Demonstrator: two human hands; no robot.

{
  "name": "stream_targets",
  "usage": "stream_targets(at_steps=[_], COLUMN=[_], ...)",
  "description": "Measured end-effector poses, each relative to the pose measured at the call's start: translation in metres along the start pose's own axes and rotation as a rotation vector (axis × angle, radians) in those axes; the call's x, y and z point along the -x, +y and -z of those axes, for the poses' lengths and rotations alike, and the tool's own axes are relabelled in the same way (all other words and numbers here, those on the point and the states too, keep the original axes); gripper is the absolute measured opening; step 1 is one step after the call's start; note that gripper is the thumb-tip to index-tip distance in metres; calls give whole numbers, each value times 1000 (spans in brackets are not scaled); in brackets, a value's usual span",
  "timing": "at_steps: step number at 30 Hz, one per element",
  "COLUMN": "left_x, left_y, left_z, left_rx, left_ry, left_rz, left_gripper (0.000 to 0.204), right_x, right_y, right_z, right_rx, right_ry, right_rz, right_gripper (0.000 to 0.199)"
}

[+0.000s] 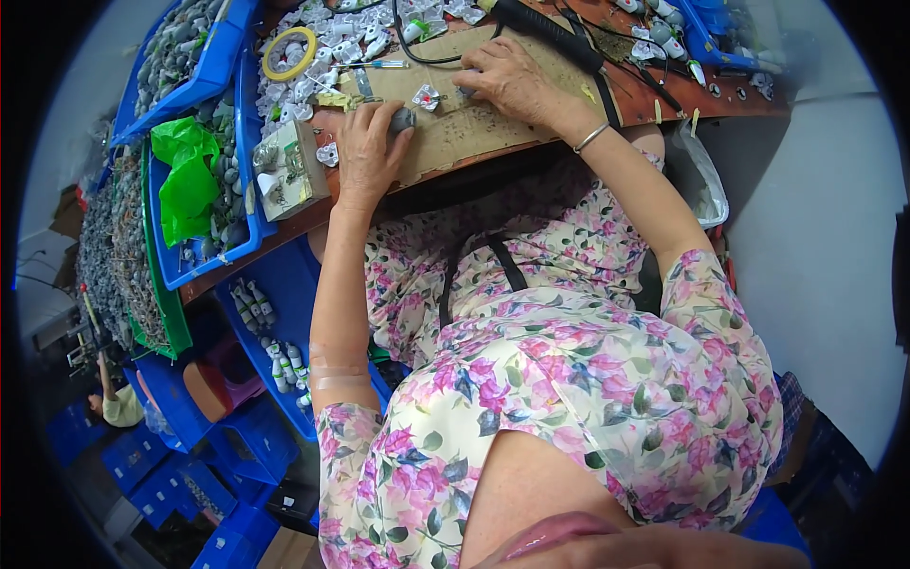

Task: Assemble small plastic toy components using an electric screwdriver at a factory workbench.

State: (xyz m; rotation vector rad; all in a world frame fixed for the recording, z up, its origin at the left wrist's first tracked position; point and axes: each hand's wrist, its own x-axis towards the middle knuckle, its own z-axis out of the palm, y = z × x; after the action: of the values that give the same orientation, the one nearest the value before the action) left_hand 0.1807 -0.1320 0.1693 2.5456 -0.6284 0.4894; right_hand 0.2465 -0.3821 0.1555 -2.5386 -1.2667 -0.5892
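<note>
My left hand [372,156] rests at the near left of a cardboard sheet [455,142], fingers closed round a small grey rounded piece [403,120]. Further right, my right hand [517,85] reaches over the same sheet with bent fingers pressed together. Its fingertips cover most of what they pinch, so I cannot make that out. Between the two hands lies a small white plastic part [427,97] with red bits on it, touched by neither. A thin screwdriver [379,64] lies beyond my left hand.
White plastic parts [351,38] are heaped at the back, with a yellow tape roll [289,54] on them. A black-handled tool [545,33] and its cable lie at the back right. Blue bins [156,228] of grey pieces and a small box [289,175] stand left.
</note>
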Motion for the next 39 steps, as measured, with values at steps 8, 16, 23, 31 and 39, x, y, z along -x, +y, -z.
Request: stream_targets(at_steps=[8, 16, 23, 31, 39], left_x=[9, 17, 33, 54, 91], left_y=[4, 4, 4, -6, -40], left_z=[-22, -33, -20, 15, 59], left_rx=[-291, -176, -204, -115, -313], left_ry=[27, 8, 126, 322, 484], left_rz=[-71, -19, -14, -135, 252], left_gripper=[34, 43, 40, 32, 35], right_x=[-57, -149, -155, -157, -155], right_y=[-44, -79, -90, -99, -113], right_z=[14, -29, -54, -55, -59], right_rx=[-354, -480, -698, -817, -697], right_ry=[177, -632, -565, -431, -223], right_rz=[-19, -82, -148, -215, -101], right_gripper=[30, 29, 27, 27, 21])
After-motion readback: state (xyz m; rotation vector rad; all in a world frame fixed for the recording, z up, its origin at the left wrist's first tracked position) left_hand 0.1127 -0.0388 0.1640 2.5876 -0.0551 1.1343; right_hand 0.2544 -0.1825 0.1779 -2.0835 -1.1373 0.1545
